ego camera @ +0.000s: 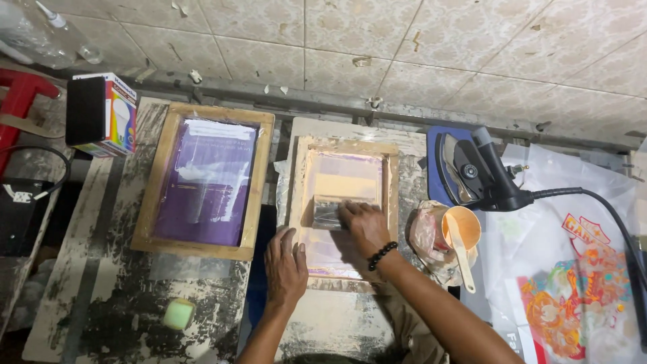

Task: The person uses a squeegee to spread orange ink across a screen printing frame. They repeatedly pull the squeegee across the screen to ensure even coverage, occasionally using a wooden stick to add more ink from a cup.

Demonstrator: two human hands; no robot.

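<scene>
While left hand (286,263), fingers flat, steadies centre frame (344,205), right hand (362,226) grips squeegee (328,212): mid-print stroke; next likely needs an even pull toward lower frame

This is a small screen-printing workshop. Two wooden-framed printing screens, a purple-coated screen (204,180) and a pale screen (344,202), lie on a table (101,283) caked with dried paint. An ink cup (462,227) with a spatula, a black iron (472,172) and a colourful printed transfer sheet (573,296) sit beside them on a tiled floor (404,40).
</scene>
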